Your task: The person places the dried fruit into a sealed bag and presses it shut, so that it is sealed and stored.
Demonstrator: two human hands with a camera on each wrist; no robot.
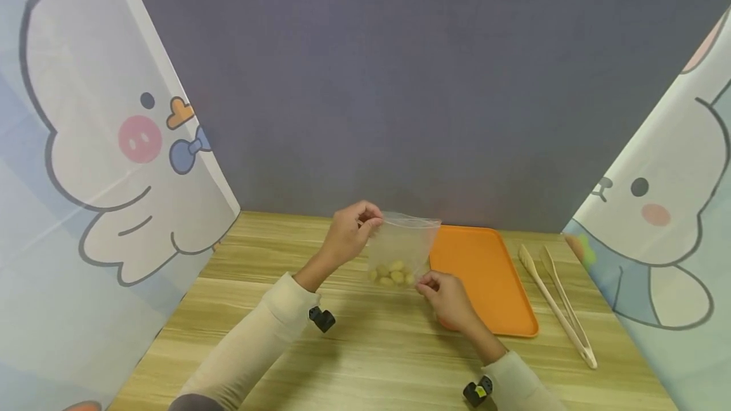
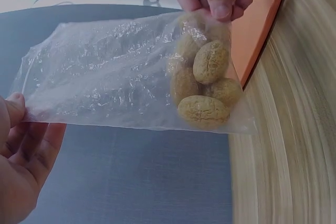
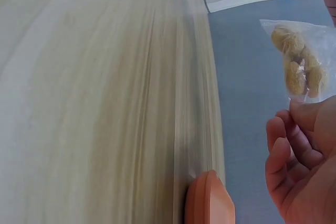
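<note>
A clear zip bag [image 1: 404,240] is held up above the table between both hands. Several wrinkled yellow-brown oval pieces, like dried fruits or nuts [image 2: 211,62], lie gathered at its bottom; their exact kind cannot be told. My left hand [image 1: 349,233] pinches the bag's upper left corner beside the zip strip. With thumb and fingertips, my right hand [image 1: 448,300] pinches the lower right corner, near the pieces. In the right wrist view, the thumb and fingers [image 3: 294,145] of that hand curl at the bag's edge.
An orange tray [image 1: 485,278] lies on the wood-patterned table [image 1: 365,360], partly behind the right hand and bag. Right of it rest light wooden tongs [image 1: 559,306]. A dark grey backdrop [image 1: 400,81] stands behind, with cartoon-printed cloths at both sides.
</note>
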